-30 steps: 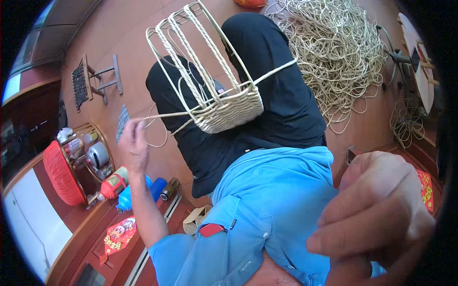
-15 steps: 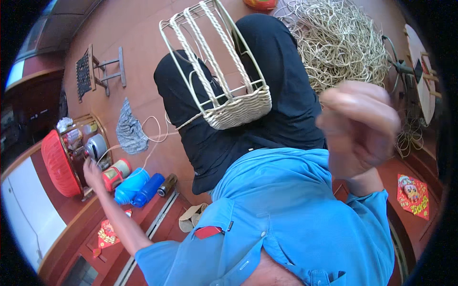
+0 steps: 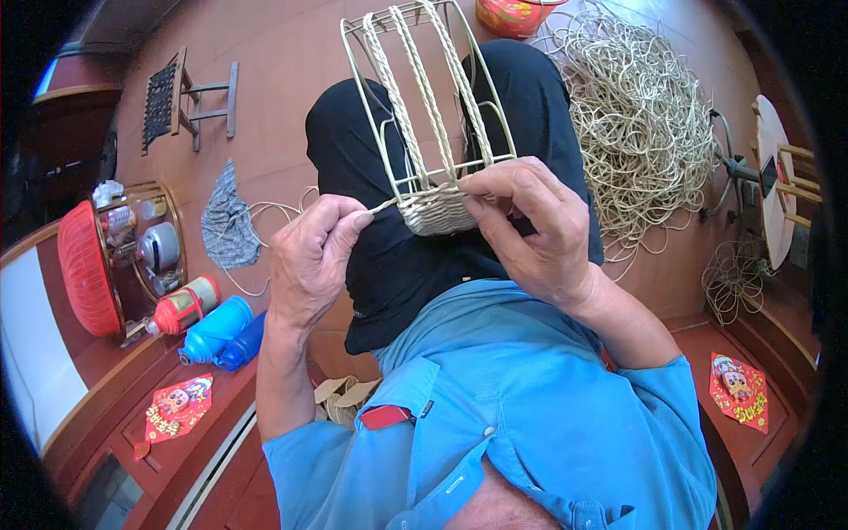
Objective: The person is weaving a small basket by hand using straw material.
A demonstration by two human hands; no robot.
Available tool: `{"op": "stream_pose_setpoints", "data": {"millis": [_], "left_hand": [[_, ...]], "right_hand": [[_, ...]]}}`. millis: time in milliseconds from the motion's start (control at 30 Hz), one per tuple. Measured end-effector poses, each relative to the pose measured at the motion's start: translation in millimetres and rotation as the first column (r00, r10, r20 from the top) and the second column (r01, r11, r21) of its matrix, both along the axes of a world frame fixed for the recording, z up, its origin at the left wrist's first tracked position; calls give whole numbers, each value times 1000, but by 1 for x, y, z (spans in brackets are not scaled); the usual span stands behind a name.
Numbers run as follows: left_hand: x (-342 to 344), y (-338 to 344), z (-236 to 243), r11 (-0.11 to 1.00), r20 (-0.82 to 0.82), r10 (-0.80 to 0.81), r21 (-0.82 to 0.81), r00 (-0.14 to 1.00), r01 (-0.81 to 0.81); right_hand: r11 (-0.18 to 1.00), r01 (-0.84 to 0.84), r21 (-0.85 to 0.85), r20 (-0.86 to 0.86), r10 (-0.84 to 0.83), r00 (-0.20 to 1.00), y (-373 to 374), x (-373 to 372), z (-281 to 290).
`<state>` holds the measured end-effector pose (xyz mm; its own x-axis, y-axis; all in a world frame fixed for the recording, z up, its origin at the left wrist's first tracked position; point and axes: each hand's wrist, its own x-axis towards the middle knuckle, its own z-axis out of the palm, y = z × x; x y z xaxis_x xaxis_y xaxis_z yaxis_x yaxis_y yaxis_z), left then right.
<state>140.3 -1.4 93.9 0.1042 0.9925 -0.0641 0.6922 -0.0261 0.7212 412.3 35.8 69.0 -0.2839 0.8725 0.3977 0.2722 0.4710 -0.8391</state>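
Left grip (image 3: 309, 256) pinching cord (image 3: 384, 206), right grip (image 3: 541, 223) pinching edge of woven basket (image 3: 435, 217) between them

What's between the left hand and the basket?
In the head view, a short stretch of pale cord runs from the left hand to the basket.

Basket frame (image 3: 427, 106) cropped above, weave (image 3: 431, 217) partly behind right hand (image 3: 537, 219), red tub (image 3: 511, 18) cut off
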Motion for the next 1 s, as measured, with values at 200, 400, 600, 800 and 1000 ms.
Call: {"op": "stream_pose_setpoints", "data": {"millis": [200,400,600,800,1000], "left_hand": [[17,3,50,989,-53,-148,4,988,149],[34,18,55,945,-8,-312,98,950,312],[33,-19,19,674,111,240,696,964,-248],[62,-31,-40,749,-156,70,661,985,51],[56,-19,-57,719,-271,102,685,957,117]], "right_hand": [[978,3,206,157,-37,987,-5,-19,1],[959,-76,273,168,30,985,5,-34,-6],[976,34,215,289,-97,952,9,-23,-8],[982,36,187,310,-94,946,12,-25,-2],[985,34,170,330,-90,940,14,-25,2]]}}
